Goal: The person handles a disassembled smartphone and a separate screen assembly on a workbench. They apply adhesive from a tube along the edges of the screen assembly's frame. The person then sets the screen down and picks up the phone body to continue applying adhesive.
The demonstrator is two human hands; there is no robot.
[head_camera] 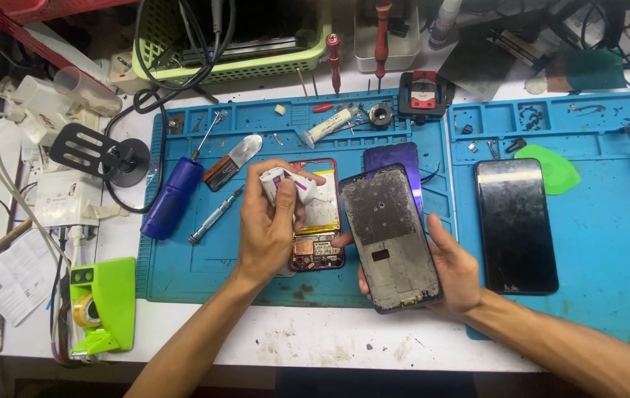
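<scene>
Phone parts everywhere, and you're right in the middle of them: the open phone [317,221], its red frame showing and its battery and circuit board bare, lies flat on the left blue mat [204,250], and I'll place everything off that phone. Your left hand [269,225] sits on top of its left edge, fingers curled tight around a small white tube [289,188] whose nozzle slants out over the battery. Your right hand [451,269], just right of the phone, grips a loose screen panel [390,236] by its lower right edge, thumb on the rim, fingers underneath, with the dark inner face up and tilted toward you; a fingertip reaches across and touches the phone's lower right corner. Behind that panel, up and right of the phone, a purple back cover [396,156] peeks out. Farther right again, on the second blue mat [610,250], a black phone [515,225] rests face up with a green pick [554,168] beside its top corner. Left of the open phone you've got a slim screwdriver [215,215], then a fat blue-handled one [173,195]. Well off to the lower left stands a bright green tape dispenser [105,304].
</scene>
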